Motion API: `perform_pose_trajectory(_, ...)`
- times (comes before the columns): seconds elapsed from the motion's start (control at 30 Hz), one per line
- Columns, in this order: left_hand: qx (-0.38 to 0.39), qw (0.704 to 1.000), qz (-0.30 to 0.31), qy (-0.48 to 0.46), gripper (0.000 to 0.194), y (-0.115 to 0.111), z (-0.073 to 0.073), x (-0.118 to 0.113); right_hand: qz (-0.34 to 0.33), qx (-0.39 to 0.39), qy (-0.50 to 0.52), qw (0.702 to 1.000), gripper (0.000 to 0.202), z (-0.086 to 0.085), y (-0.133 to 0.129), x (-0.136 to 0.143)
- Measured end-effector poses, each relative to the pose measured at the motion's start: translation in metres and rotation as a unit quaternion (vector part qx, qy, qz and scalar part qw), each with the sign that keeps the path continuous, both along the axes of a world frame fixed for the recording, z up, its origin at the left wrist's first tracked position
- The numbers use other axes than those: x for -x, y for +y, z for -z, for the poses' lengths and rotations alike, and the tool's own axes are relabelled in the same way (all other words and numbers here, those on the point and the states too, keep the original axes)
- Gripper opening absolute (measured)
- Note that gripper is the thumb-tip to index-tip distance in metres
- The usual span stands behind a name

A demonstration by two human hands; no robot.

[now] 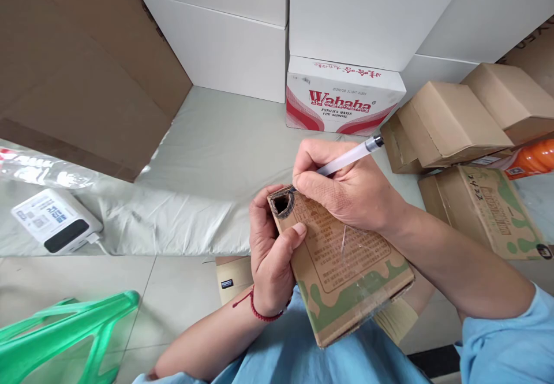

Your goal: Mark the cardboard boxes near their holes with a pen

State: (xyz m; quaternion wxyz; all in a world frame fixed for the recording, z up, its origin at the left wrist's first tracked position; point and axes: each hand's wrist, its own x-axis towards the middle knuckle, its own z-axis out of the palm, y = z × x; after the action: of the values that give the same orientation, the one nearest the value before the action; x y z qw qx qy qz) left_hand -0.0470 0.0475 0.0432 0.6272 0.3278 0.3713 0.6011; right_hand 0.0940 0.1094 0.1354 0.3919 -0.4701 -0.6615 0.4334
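A small brown cardboard box (346,268) with printed text and a green wavy pattern is tilted above my lap. Near its upper left corner is a dark hole (283,204) with dark marks around the rim. My left hand (277,245) grips the box's left edge, thumb on the printed face and fingers behind. In my right hand (341,187) is a pen (350,157) with a whitish barrel and dark end, its tip down at the edge of the hole. The side of that hand rests against the box face.
A white Wahaba-style water carton (341,101) stands behind my hands. Brown boxes (459,124) and an orange bottle (532,159) are at right. On the left are a large carton (82,66), a white device (56,222) with a cable, and a green stool (73,326).
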Motion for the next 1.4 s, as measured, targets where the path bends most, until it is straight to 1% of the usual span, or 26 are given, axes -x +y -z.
perform_pose_trajectory(0.1, -0.007, 1.0, 0.0, -0.006, 0.044, 0.0003, 0.0005, -0.0002, -0.001, -0.003, 0.001, 1.0, 0.022, 0.0, 0.0004, -0.0002)
perform_pose_trajectory(0.3, -0.006, 1.0, -0.003, -0.009, 0.045, 0.0004, -0.0002, -0.0004, -0.044, 0.007, 0.001, 0.999, 0.016, -0.0008, 0.0003, 0.0006)
perform_pose_trajectory(0.47, -0.002, 1.0, -0.001, -0.009, 0.045, 0.0003, -0.0011, 0.0004, -0.053, 0.019, -0.013, 0.998, 0.012, -0.0014, -0.0011, 0.0016)
perform_pose_trajectory(0.7, -0.008, 1.0, 0.002, -0.028, 0.044, 0.0003, 0.0003, -0.0011, -0.053, 0.021, -0.024, 0.998, 0.013, -0.003, -0.0009, 0.0029)
perform_pose_trajectory(0.83, -0.012, 1.0, 0.001, -0.021, 0.044, 0.0008, 0.0001, -0.001, -0.049, 0.01, -0.027, 0.998, 0.016, -0.0035, 0.0006, 0.003)
perform_pose_trajectory(1.1, -0.015, 1.0, -0.003, -0.01, 0.046, 0.0004, 0.0019, -0.0002, -0.005, -0.009, -0.012, 1.0, 0.023, -0.0027, 0.0007, 0.0001)
perform_pose_trajectory(1.17, -0.011, 1.0, -0.001, -0.014, 0.046, 0.0003, 0.0023, -0.0003, -0.02, -0.007, -0.007, 1.0, 0.021, -0.0022, -0.0012, -0.0003)
perform_pose_trajectory(1.3, -0.007, 1.0, 0.003, -0.011, 0.045, 0.0001, 0.0035, -0.0001, -0.075, 0.004, -0.012, 0.997, 0.013, -0.0015, -0.0051, 0.0)
perform_pose_trajectory(1.4, -0.008, 1.0, 0.003, -0.015, 0.044, 0.0002, 0.0049, 0.0, -0.08, 0.015, -0.033, 0.996, 0.012, -0.002, -0.0058, 0.001)
